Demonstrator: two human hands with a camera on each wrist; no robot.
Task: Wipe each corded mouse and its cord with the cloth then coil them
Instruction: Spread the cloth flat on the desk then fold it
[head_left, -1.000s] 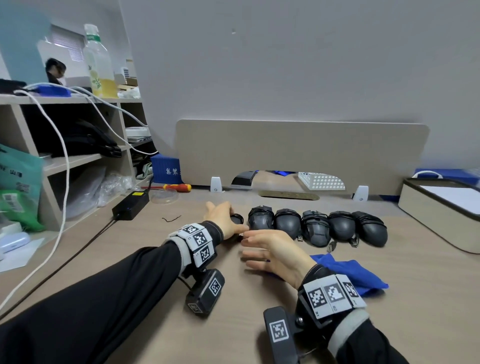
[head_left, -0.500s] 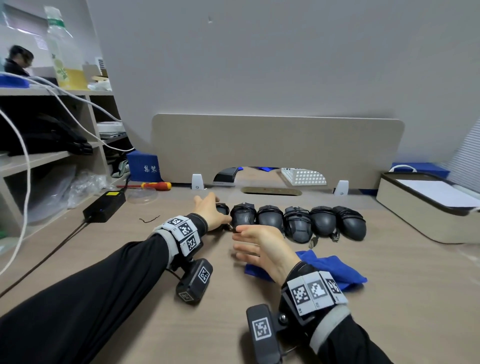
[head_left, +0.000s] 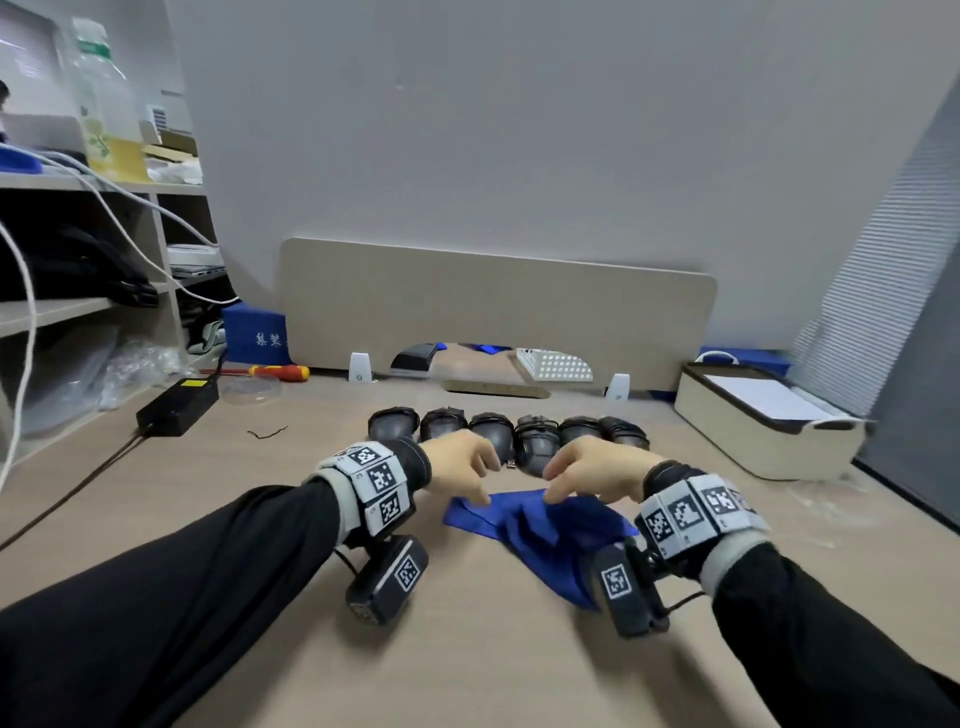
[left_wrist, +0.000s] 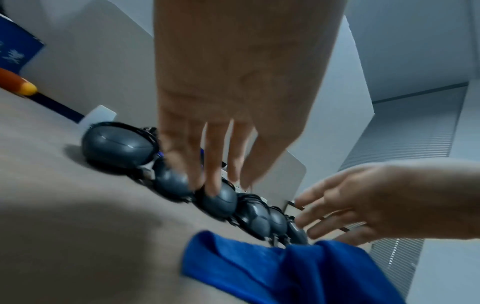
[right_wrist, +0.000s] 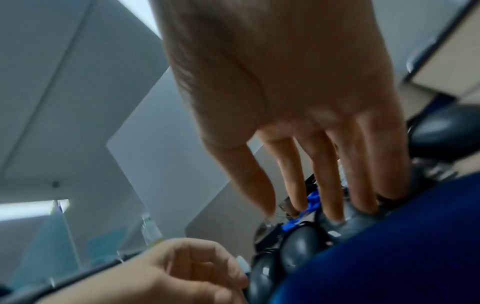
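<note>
Both my hands have come back off the mice (head_left: 506, 434) to the blue cloth (head_left: 540, 525) before them; left hand (head_left: 457, 467) and right hand (head_left: 592, 467) reach, fingers loose, gripping nothing. Dragging it could unsettle the coils.

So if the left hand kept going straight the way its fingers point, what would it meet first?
Most likely the row of mice: the left hand points its fingers at the second and third from the left. Blur hides whether they already touch.

A screwdriver (head_left: 280, 372) and black power adapter (head_left: 177, 407) lie by the shelf (head_left: 78, 312).
</note>
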